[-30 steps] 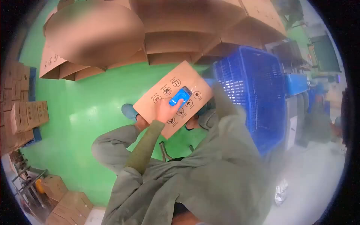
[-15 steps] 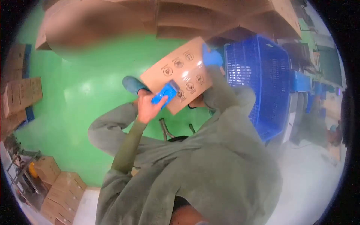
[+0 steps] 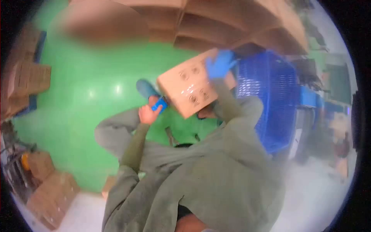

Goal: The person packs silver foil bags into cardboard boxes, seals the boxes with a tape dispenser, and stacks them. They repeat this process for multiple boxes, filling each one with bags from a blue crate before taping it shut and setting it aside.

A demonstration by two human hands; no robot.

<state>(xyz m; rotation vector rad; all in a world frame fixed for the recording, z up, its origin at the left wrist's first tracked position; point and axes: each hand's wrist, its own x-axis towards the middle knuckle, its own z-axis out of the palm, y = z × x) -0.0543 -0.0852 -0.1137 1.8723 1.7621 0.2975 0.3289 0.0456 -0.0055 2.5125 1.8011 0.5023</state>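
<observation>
My left hand [image 3: 147, 115] is bare and closed around a blue hand tool [image 3: 159, 104], which looks like a tape dispenser, just off the left side of a cardboard box [image 3: 185, 87]. Printed symbols and a shiny strip show on the box's upper face. My right hand [image 3: 220, 65], in a blue glove, lies at the box's upper right edge with its fingers spread. Motion blurs it a little. The box is tilted in front of my legs, above the green floor.
A large blue basket [image 3: 272, 100] stands at the right, close to my right hand. Big cardboard boxes [image 3: 216, 27] line the far side. More cartons are stacked at the left [image 3: 33, 79] and lower left [image 3: 52, 197]. A blurred patch covers the upper left.
My left hand has drawn the blue tool off the box's face, to the left. The box has turned and shifted slightly right. My right hand's fingers have spread over its edge.
</observation>
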